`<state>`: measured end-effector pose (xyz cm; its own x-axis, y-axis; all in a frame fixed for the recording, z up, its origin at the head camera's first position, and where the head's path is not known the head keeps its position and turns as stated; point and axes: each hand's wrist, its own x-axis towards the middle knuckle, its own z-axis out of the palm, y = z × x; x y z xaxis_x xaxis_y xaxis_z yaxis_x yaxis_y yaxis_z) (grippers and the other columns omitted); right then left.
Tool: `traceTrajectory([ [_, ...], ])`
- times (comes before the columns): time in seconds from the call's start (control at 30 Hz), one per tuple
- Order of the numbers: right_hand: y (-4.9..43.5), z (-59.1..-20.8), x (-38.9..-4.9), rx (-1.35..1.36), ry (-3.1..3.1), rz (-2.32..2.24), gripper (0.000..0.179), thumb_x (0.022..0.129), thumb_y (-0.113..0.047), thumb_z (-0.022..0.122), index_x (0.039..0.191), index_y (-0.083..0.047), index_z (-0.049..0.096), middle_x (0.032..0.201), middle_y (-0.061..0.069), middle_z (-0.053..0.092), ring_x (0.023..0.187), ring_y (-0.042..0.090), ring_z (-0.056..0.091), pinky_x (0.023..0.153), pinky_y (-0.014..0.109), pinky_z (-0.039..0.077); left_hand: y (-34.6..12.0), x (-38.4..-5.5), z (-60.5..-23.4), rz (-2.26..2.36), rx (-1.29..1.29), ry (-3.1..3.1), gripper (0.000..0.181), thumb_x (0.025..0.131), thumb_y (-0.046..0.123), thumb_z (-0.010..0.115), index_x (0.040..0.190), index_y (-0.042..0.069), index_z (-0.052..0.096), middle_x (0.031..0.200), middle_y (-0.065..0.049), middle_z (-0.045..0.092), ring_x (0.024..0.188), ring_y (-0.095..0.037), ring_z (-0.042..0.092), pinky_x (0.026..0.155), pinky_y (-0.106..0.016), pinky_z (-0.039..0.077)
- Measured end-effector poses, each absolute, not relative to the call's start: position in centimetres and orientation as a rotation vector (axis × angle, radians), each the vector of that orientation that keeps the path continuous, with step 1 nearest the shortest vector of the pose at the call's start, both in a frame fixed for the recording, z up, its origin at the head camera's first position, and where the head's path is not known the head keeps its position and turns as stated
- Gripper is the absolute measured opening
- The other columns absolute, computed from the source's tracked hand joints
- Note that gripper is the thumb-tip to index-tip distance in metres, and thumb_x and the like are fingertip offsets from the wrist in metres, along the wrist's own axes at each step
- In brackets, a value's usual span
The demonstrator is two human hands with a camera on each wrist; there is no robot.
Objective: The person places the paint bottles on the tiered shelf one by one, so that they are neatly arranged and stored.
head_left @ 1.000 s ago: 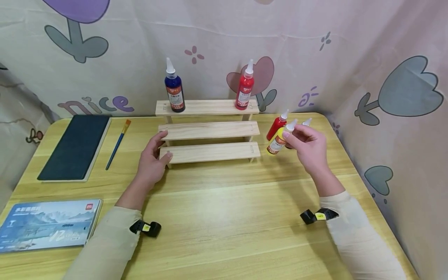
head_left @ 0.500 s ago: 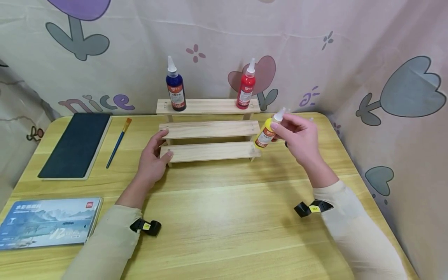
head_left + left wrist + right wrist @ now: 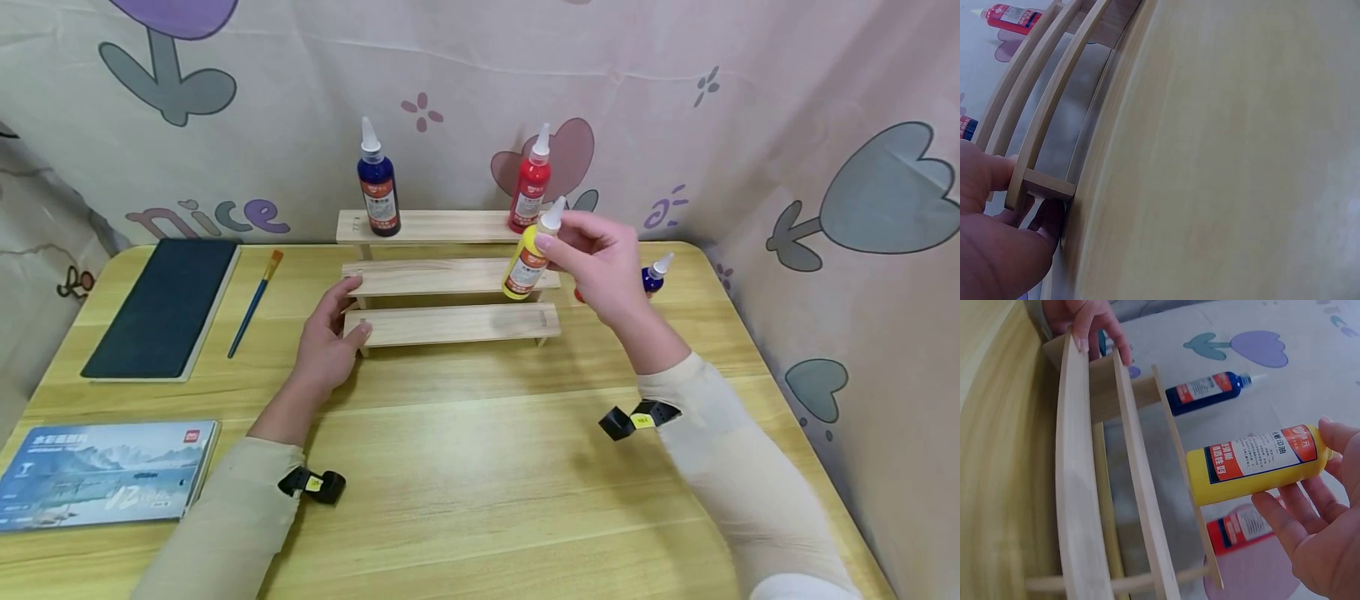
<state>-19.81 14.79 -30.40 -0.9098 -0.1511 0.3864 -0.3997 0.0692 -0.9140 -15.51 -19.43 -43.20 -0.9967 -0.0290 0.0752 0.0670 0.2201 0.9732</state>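
My right hand pinches a yellow ink bottle near its white nozzle. The bottle leans slightly and overlaps the right end of the middle shelf in the head view. My left hand holds the left end of a three-step wooden display rack, thumb on the lowest step; the left wrist view shows fingers bent around that end. On the top step stand a dark blue bottle at the left and a red bottle at the right, its lower part close behind the yellow one.
Behind my right hand stands another blue bottle, with a bit of red beside it, mostly hidden. Left of the rack lie a paintbrush, a dark notebook and a blue-covered pad. A patterned curtain borders the table.
My right hand has carried the yellow bottle leftward and up, from beside the rack to over its right end. The blue bottle at the right has come into view. My left hand stays put.
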Motion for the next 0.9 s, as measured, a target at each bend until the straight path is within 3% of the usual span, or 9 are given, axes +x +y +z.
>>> traceTrajectory([
  [0.9,6.1,-29.1,-22.5,0.723,-2.166,2.084,0.026,0.09,-0.007,0.075,0.116,-0.001,0.073,0.105,0.01,0.072,0.097,0.026,0.069,0.08,0.04,0.058,-19.5,-15.6,-43.2,-1.93,-0.046,-2.383,0.068,0.095,-0.013,0.055,0.153,0.021,0.041,0.153,-0.012,0.039,0.139,-0.029,0.035,0.116,-0.045,0.024],
])
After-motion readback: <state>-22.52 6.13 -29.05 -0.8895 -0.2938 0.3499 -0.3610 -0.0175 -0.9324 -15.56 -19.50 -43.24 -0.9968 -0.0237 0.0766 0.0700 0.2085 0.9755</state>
